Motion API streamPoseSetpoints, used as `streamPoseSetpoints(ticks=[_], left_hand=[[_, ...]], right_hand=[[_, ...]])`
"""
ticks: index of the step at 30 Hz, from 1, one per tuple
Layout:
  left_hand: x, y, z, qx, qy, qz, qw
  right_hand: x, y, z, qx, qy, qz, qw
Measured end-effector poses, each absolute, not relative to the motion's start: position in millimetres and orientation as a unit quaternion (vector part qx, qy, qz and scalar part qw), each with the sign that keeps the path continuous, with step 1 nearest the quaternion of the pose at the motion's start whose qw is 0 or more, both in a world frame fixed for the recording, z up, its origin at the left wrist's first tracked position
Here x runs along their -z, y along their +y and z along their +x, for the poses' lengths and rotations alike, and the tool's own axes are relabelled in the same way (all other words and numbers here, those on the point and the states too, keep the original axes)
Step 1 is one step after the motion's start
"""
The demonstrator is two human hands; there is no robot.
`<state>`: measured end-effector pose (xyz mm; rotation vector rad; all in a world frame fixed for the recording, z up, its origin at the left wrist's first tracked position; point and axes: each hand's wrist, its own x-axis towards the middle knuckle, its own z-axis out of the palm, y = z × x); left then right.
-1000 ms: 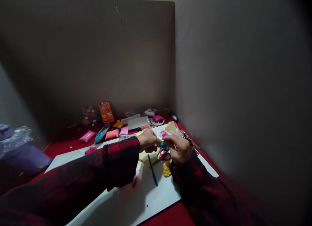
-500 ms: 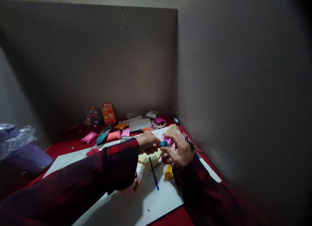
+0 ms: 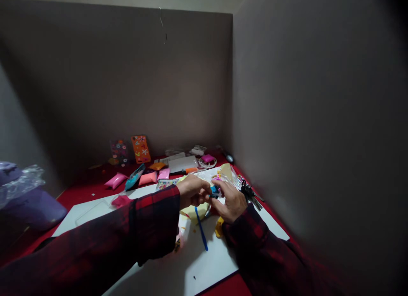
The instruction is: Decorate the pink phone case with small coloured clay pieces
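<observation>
Between the fingertips of both hands is a small lump of blue clay (image 3: 214,191), partly hidden by the fingers. My left hand (image 3: 194,191) pinches it from the left. From the other side, my right hand (image 3: 232,202) closes on it with thumb and fingers. Below them a blue modelling tool (image 3: 201,230) lies on the white board (image 3: 216,266). A yellow lump (image 3: 219,228) sits under the right wrist, partly covered by the sleeve. Yellowish paper (image 3: 191,214) shows beneath the hands.
Pink (image 3: 116,180) and coral packets (image 3: 148,178) lie on the red cloth behind the board, near a teal pouch (image 3: 134,177). An orange phone case (image 3: 140,149) leans at the back wall. Keys (image 3: 251,196) lie right, and a purple container (image 3: 35,206) stands left.
My right hand has shifted slightly left and down, with its fingers closer around the blue clay. It covers more of the yellow lump, and the keys show more. My left hand stays nearly in place.
</observation>
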<state>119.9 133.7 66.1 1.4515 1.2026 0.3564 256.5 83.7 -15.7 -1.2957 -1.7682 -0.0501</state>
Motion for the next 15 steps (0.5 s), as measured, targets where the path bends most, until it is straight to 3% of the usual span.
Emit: streamPoseSetpoints(ticks=[5, 10, 15], left_hand=[[-75, 124, 119, -0.120, 0.519, 0.603, 0.594], [-90, 120, 95, -0.197, 0.495, 0.606, 0.591], [-95, 110, 45, -0.280, 0.491, 0.582, 0.585]], right_hand=[[14, 86, 259, 0.039, -0.693, -0.544, 0.471], [2, 93, 284, 0.048, -0.623, -0.609, 0.489], [6, 95, 292, -0.006, -0.630, -0.637, 0.444]])
